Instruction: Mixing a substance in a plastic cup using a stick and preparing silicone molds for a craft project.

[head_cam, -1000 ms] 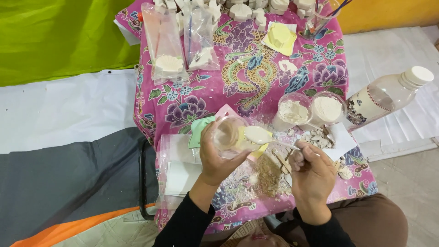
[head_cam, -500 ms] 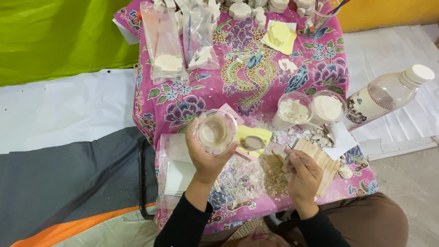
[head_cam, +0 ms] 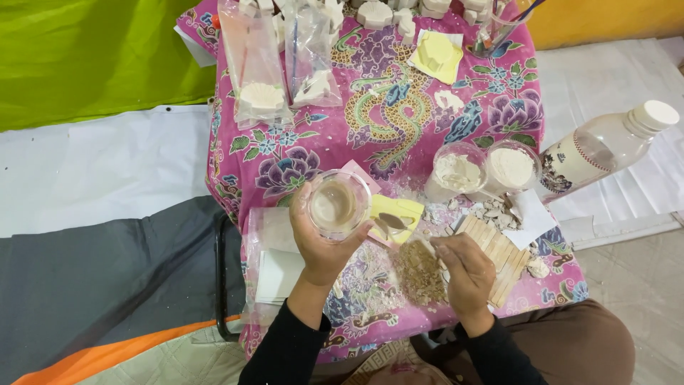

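**Clear cup held up over the pink cloth**

Clear plastic cup (head_cam: 337,204), round and see-through with pale beige liquid inside, sits clamped in the left hand (head_cam: 320,239). Right hand (head_cam: 464,271) is curled on a small spoon (head_cam: 388,222) above the brown crumbs (head_cam: 420,274). Beyond stand two powder cups (head_cam: 484,170) and a bottle (head_cam: 605,146).

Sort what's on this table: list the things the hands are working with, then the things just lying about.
In hand:
left hand holding clear cup
right hand on the wooden sticks, small spoon beside it

Lying about:
two powder cups
bottle
plastic bags
yellow mould
white cast pieces
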